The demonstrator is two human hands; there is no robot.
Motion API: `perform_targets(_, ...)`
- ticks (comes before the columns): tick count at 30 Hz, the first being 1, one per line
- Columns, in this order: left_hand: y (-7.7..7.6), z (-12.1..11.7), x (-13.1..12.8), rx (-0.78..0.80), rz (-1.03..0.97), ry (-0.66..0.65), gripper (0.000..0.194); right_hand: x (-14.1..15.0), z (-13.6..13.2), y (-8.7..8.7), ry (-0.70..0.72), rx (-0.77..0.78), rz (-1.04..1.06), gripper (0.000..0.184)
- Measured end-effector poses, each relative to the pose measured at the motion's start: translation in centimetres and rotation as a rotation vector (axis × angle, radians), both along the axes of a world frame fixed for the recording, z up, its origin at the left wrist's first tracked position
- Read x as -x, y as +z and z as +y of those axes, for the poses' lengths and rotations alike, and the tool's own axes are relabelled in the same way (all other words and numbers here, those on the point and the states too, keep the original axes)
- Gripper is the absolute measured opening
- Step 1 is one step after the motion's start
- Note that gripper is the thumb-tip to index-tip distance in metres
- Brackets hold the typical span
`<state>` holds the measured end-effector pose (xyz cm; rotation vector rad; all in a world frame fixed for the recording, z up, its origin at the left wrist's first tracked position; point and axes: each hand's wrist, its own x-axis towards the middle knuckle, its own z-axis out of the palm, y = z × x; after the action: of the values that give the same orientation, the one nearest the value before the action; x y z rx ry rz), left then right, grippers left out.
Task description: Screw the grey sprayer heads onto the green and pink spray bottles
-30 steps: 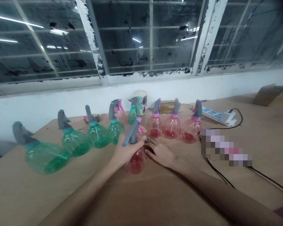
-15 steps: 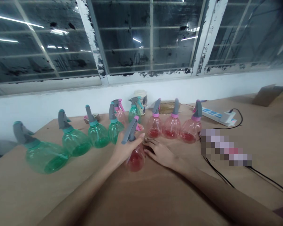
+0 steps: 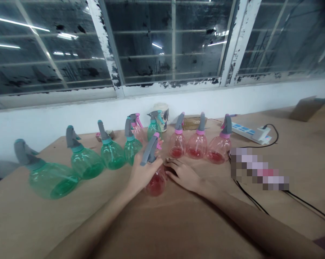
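Note:
A translucent pink spray bottle [image 3: 156, 184] with red liquid at its bottom stands upright on the table in front of me. My left hand [image 3: 144, 169] is wrapped round its neck, just under the grey spray head [image 3: 150, 149] with its pink trigger. The collar is hidden by that hand. My right hand [image 3: 184, 174] lies low at the bottle's right side, fingers stretched out and tips against or very near the wall. Several green spray bottles [image 3: 88, 163] stand in a slanting row to the left. Three pink spray bottles [image 3: 197, 147] stand to the right.
Behind are another pink bottle [image 3: 137, 132], a green bottle [image 3: 153, 130], a paper cup [image 3: 162, 117] and a brown packet [image 3: 193, 123]. A power strip [image 3: 243, 132] with a plugged-in adapter, black cables [image 3: 250, 198] and a cardboard piece [image 3: 305, 109] are at the right.
My left thumb has drawn down and inward round the bottle's neck, and the spray head has shifted very slightly. My right hand has stayed in place.

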<state>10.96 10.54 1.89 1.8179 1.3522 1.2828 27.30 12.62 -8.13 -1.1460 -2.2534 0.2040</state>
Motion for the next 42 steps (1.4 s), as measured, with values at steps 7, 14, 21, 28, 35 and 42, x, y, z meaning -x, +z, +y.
perform_targets(7,0.1,-0.1,-0.1,-0.060,0.001,-0.019,0.040,0.0,0.1,-0.1,0.008,0.006,0.012,0.032)
perform_targets(14,-0.4,0.1,0.0,-0.070,-0.002,-0.056,0.027,0.0,0.0,0.0,-0.008,0.001,-0.014,0.033)
perform_targets(21,-0.1,0.2,0.0,-0.083,0.042,-0.110,0.038,0.1,-0.1,0.1,-0.009,0.001,-0.018,0.033)
perform_targets(28,0.4,-0.1,0.1,-0.106,0.117,-0.062,0.022,0.0,-0.1,0.1,0.009,0.003,-0.006,0.031)
perform_targets(35,0.7,-0.5,0.0,-0.133,0.169,-0.059,0.009,0.0,0.0,0.1,0.021,0.012,-0.007,0.032)
perform_targets(42,-0.1,0.0,0.2,-0.134,0.094,-0.046,0.024,-0.1,0.0,0.0,0.013,-0.005,-0.004,0.032)
